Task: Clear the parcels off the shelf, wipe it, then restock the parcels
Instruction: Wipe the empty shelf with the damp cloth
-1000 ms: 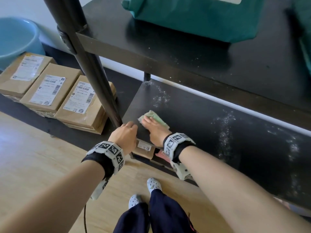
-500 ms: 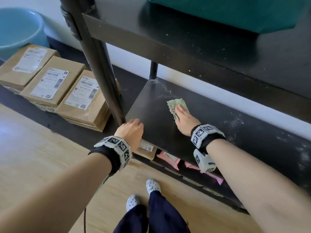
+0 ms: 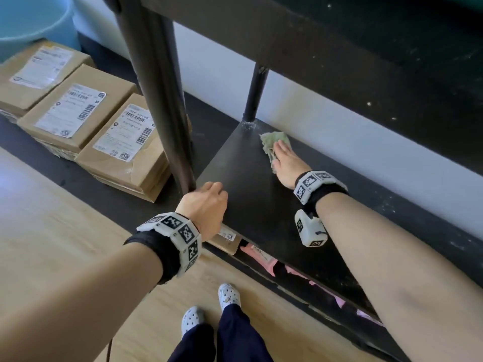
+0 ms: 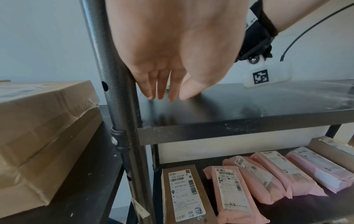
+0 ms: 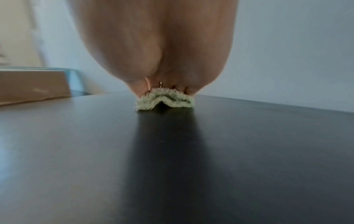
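The black shelf (image 3: 251,205) bears white dust along its right part. My right hand (image 3: 286,162) lies flat on a pale green cloth (image 3: 273,141) near the shelf's back left corner; the cloth (image 5: 165,99) shows bunched under the fingers in the right wrist view. My left hand (image 3: 206,202) rests at the shelf's front left corner beside the black post (image 3: 159,100), its fingers (image 4: 161,91) straight and touching the shelf (image 4: 239,110), holding nothing. Three brown parcels (image 3: 78,113) lie on the dark floor strip to the left.
An upper black shelf (image 3: 339,48) overhangs the work area. Below, a lower shelf holds a brown parcel (image 4: 184,195) and several pink parcels (image 4: 268,174). A blue tub (image 3: 28,19) stands at the far left. My feet (image 3: 209,307) stand on the wood floor.
My right hand has slid the cloth away from the front left corner toward the shelf's back left corner. The left hand has stayed by the post.
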Demonstrator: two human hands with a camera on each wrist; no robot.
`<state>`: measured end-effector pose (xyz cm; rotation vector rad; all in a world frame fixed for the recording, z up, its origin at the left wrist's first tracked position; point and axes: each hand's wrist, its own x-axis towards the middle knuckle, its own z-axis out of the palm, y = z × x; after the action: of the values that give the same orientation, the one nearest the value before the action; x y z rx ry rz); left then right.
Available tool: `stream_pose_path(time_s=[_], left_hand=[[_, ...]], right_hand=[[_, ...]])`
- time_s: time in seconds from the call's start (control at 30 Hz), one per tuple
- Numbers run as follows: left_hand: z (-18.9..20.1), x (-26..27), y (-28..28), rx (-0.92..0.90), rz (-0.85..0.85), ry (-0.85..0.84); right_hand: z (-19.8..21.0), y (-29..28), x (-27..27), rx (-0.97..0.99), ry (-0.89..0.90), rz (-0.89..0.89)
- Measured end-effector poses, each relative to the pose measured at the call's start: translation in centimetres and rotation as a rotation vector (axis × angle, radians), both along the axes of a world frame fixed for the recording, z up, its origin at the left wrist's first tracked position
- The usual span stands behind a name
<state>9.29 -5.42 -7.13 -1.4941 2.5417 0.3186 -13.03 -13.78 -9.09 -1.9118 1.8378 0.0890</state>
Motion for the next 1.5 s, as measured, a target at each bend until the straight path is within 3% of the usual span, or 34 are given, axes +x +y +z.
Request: stream_pose_path(time_s=[0.13,0.3,0.37,0.57,0.8,0.93,1.03,1.27,1.5], left_hand=[[0.8,0.3,0.5,0.057,0.051,0.033],[0.9,0.2,0.9,0.07,0.084,0.067],[0.3,0.1,0.9,0.061,0.09,0.088],[-0.4,0.4,0.7,0.047,0.092,0.159],[-0.1,1.0,1.2,0.071,0.11,0.167],[0.0,1.0,0.9,0.076,0.113,0.161],[-0.2,0.7,0.6,0.074,0.117,0.168],[-0.5,-0.1,0.1,0.058,0.081,0.167],[-0.2,-0.2,-0.4,0.081,0.094,0.185]], right_hand=[[0.5,1.8,-1.1,0.03,0.0,-0.078],[0.3,0.9,5.0,-0.017,0.013,0.233],[-0.3,-1.4,6.9,-0.039,0.005,0.275],[-0.9,-6.7,5.2,-0.045,0.034,0.213],[-1.2,-4.8,2.6,-0.092,0.033,0.031],[-0.7,-4.6,5.4,-0.096,0.014,0.155],[-0.8,-5.6,6.3,-0.112,-0.018,0.111],[-1.0,-6.2,1.3,-0.118,0.134,-0.022],[-1.2,-9.0,2.3,-0.147,0.045,0.034]])
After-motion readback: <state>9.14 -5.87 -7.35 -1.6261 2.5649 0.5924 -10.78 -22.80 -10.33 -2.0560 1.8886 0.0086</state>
